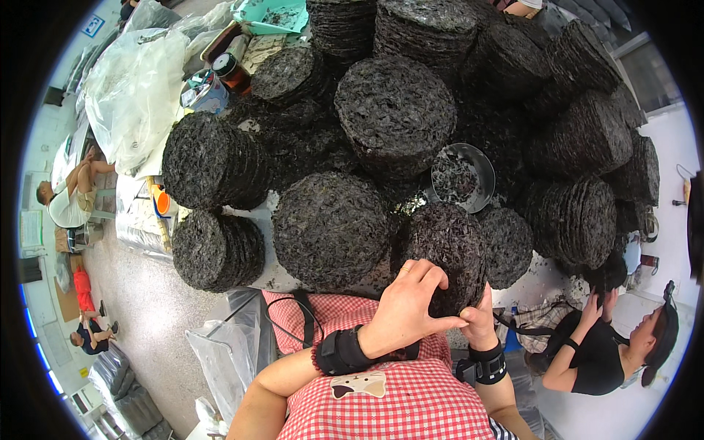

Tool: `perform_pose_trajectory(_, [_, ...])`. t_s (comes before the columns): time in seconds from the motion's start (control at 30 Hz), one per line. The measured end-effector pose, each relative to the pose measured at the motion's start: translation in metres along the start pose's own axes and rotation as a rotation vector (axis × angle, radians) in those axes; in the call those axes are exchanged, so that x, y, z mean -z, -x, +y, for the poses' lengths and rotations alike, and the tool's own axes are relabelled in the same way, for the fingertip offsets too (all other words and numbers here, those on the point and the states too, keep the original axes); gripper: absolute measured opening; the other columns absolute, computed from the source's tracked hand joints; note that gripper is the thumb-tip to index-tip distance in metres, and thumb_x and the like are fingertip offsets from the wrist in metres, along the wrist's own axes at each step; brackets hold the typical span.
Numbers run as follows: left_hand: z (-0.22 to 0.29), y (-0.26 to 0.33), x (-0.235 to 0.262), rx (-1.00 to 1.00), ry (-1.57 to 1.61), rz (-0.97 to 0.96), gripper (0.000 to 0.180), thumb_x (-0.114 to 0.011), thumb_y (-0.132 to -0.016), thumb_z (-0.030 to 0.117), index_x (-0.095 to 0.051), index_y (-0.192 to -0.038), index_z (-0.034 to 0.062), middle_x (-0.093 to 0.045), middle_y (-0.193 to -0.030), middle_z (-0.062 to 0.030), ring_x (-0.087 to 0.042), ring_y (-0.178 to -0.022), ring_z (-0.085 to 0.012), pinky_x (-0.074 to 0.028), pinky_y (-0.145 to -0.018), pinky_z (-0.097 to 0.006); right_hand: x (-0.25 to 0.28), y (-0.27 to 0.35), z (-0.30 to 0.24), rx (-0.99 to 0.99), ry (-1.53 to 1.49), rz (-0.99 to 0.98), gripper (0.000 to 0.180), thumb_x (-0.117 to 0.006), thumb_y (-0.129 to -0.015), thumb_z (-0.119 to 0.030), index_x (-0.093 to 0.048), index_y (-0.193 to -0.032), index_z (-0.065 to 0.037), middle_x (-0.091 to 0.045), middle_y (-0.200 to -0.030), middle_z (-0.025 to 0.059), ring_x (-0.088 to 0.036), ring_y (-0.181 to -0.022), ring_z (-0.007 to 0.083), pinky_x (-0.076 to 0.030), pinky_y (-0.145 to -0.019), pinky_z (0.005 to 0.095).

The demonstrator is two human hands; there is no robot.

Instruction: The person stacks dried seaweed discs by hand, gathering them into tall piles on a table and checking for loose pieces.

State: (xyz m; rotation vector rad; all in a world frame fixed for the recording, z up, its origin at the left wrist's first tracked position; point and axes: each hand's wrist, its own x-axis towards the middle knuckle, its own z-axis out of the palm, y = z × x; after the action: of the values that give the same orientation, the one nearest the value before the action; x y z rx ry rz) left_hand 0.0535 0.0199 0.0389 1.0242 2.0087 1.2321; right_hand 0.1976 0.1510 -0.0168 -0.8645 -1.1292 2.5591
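Observation:
A round, dark dried seaweed cake (451,249) is tilted up at the table's near edge, in front of my body. My right hand (480,319) grips its lower right rim, thumb in front and the other fingers behind, partly hidden. Against its lower left face, my left hand (403,304) is bent with curled fingers, its thumb reaching to the right thumb. Just left of it stands another large seaweed cake (330,231), face towards me. A smaller round seaweed cake (506,248) is close behind my right hand.
Stacks of seaweed cakes (396,110) crowd the table, some lying on their sides. A metal bowl (480,176) with seaweed scraps stands behind the held cake. Clear plastic bags (136,88), a lidded jar (229,70) and a teal tray (271,16) are far left. A co-worker (601,352) sits at right.

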Motion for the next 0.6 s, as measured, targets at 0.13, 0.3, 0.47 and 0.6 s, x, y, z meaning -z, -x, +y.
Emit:
perform_pose_trajectory(0.13, [-0.002,-0.001,0.002,-0.043,0.015,-0.011,0.045,-0.082,-0.066,0.027,-0.056,-0.095,0.0041,-0.055,-0.097,-0.0116,-0.053,-0.095,-0.0311,-0.047,-0.082,-0.038,-0.002,-0.002,0.0,0.017,-0.018,0.003,0.083,-0.082,-0.061,-0.008,-0.04,-0.132,-0.002,-0.055,-0.122,0.0088,-0.056,-0.112,0.0223,-0.044,-0.101,0.0371])
perform_pose_trajectory(0.3, [-0.01,0.0,0.01,-0.055,0.29,-0.01,0.026,-0.066,-0.077,0.009,-0.057,-0.1,0.0005,-0.058,-0.092,-0.0114,-0.059,-0.081,-0.0218,-0.049,-0.074,-0.033,-0.002,-0.002,-0.005,0.035,-0.029,0.018,0.073,-0.073,-0.067,-0.008,-0.04,-0.132,-0.002,-0.056,-0.12,0.01,-0.056,-0.111,0.0238,-0.043,-0.1,0.0381])
perform_pose_trajectory(0.47, [0.001,0.017,0.073,0.244,0.289,0.325,0.021,-0.053,-0.085,0.005,-0.056,-0.106,-0.001,-0.057,-0.093,-0.004,-0.054,-0.084,-0.0104,-0.045,-0.075,-0.026,0.027,-0.004,-0.002,0.076,-0.222,0.09,0.068,-0.065,-0.073,-0.021,-0.042,-0.133,-0.001,-0.055,-0.125,0.0127,-0.056,-0.113,0.0291,-0.043,-0.101,0.0417])
perform_pose_trajectory(0.6, [-0.039,0.032,0.113,0.277,0.627,0.657,0.019,-0.046,-0.092,0.005,-0.055,-0.108,-0.0014,-0.06,-0.1,-0.0035,-0.055,-0.091,-0.0104,-0.043,-0.084,-0.024,0.038,-0.005,-0.008,0.094,-0.361,0.094,0.064,-0.063,-0.076,-0.031,-0.048,-0.131,-0.003,-0.055,-0.129,0.0121,-0.054,-0.116,0.0307,-0.042,-0.102,0.0446])
